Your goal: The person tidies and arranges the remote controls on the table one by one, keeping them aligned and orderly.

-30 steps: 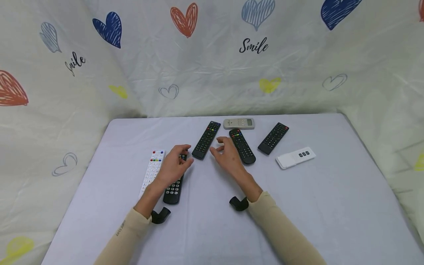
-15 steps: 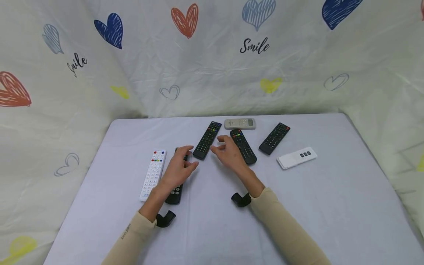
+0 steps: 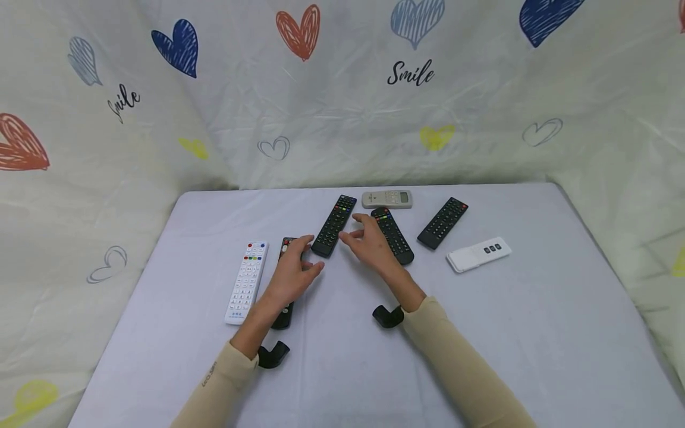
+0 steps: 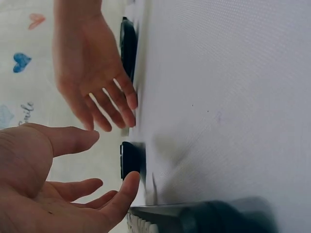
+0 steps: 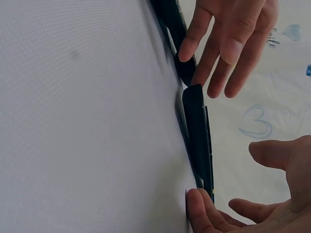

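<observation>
My left hand (image 3: 289, 278) hovers over a black remote control (image 3: 282, 319) with pale buttons, hiding its middle. Its thumb and fingers are spread apart, with nothing between them. To its left lies a white remote control (image 3: 247, 282) with coloured buttons. My right hand (image 3: 373, 249) is held with loosely bent fingers, also holding nothing. Its fingertips are close to the right edge of a slanted black remote (image 3: 334, 226). Another black remote (image 3: 396, 238) lies partly behind that hand. In the left wrist view, both the left hand (image 4: 29, 170) and the right hand (image 4: 92, 63) face each other, palms bare.
A grey remote (image 3: 377, 200) with a small screen lies near the table's back edge. Farther right are a short black remote (image 3: 443, 223) and a white slim remote (image 3: 471, 257). Black curved mounts (image 3: 274, 355) stick out at the wrists. A heart-print curtain (image 3: 342, 119) surrounds the white table (image 3: 342, 368).
My left hand has shifted a little to the right, uncovering the white remote and more of the black one's top end. The right hand has barely moved. The remotes stay where they were.
</observation>
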Tool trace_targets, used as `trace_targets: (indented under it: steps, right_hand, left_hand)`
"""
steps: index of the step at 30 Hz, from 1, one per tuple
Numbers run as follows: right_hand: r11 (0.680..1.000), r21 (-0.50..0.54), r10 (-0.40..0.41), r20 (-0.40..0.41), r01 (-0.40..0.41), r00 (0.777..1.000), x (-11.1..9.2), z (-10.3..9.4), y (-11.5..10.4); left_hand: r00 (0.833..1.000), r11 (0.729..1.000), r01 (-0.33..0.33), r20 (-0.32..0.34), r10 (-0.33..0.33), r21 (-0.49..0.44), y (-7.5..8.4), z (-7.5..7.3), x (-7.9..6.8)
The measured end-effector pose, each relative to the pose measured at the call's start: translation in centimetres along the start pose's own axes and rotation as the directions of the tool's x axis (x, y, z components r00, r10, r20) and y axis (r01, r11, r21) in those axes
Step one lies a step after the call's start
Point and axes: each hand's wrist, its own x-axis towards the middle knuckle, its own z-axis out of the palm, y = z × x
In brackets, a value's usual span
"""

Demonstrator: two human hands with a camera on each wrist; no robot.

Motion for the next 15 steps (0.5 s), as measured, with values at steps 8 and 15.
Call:
trace_targets:
  steps: [8,15]
  right_hand:
    - [1.0,0.016,0.022,0.007,-0.022,1.0,0.9,-0.3,0.0]
    - [1.0,0.005,0.017,-0.012,-0.017,1.0,2.0,-0.2,0.0]
  left_hand:
    - [0.998,0.999,0.052,0.018,-0.052,-0.014,0.1,0.3,0.0]
    - [0.997,0.996,0.074,0.037,-0.072,-0.051,0.0,0.4,0.1]
